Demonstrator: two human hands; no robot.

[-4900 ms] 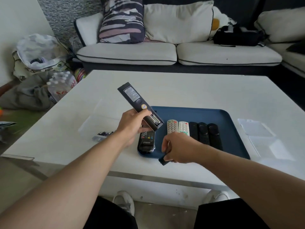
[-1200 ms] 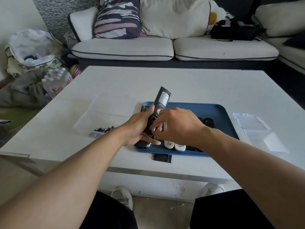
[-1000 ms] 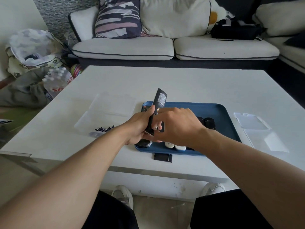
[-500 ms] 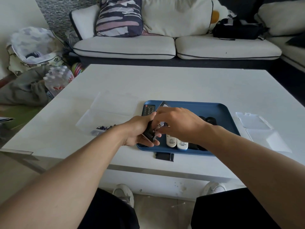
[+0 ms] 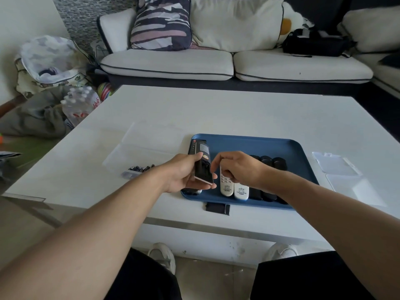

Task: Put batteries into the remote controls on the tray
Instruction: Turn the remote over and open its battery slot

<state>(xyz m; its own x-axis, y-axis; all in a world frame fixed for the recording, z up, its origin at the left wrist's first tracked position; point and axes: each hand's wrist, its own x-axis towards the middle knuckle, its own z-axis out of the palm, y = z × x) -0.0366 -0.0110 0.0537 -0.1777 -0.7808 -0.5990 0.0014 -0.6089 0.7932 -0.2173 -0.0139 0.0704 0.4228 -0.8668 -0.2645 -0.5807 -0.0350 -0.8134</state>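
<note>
Remote [image 5: 203, 164] gripped by left hand [image 5: 184, 176] over tray [image 5: 290, 148].

Left hand [image 5: 181, 176] grips black remote [image 5: 203, 164] back-up over left end of blue tray [image 5: 290, 146]; battery bay open, cells inside. Right hand [image 5: 240, 169] just right of remote, fingers curled, fingertips at bay; whether pinching anything unclear. On tray: another black remote [image 5: 193, 146] under held one, two white remotes [image 5: 233, 188] mid-tray, three black ones [image 5: 267, 160] right of those. Black cover [image 5: 217, 208] on table [image 5: 216, 111] just in front of tray. Loose batteries [image 5: 140, 168] left of tray. Clear lids [image 5: 337, 167] right of tray. Sofa [image 5: 216, 63] beyond.
</note>
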